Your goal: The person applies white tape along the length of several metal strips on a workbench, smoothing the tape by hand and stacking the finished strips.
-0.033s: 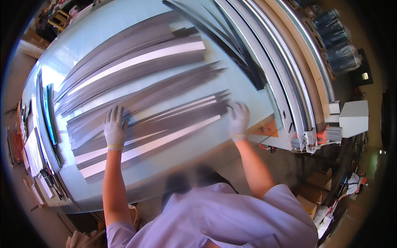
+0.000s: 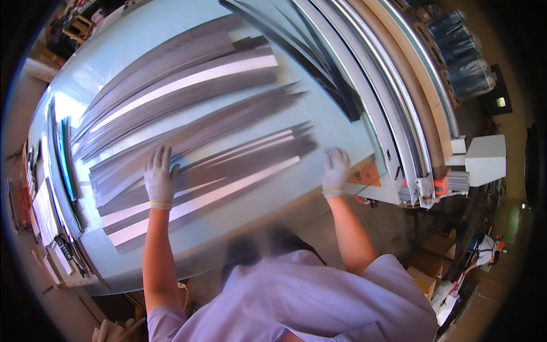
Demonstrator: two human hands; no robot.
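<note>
Long grey strips with a few white ones lie in several fanned-out bundles on a pale, glossy table. My left hand (image 2: pixel 160 179), in a white knit glove with a yellow cuff edge, lies open on the nearest bundle (image 2: pixel 239 165), toward its left part. The fingers are stretched out and the thumb stands apart. Just off the right, uneven ends of that bundle is my gloved right hand (image 2: pixel 335 170), its fingers loosely bent and nothing visible in it. Beyond lie a middle grey bundle (image 2: pixel 228 119) and a far bundle with a white strip (image 2: pixel 188 78) on it.
Dark long strips (image 2: pixel 319 68) lie at the far right of the table (image 2: pixel 256 208). A machine with metal rails (image 2: pixel 393 97) runs along the right side, with a white box (image 2: pixel 486 161) at its near end. Wrapped dark rolls (image 2: pixel 470 74) stand farther right. Tools and papers fill the left edge.
My right hand has moved away from the strip ends, to the right and slightly nearer me. My left hand stays on the bundle. The view has shifted slightly.
</note>
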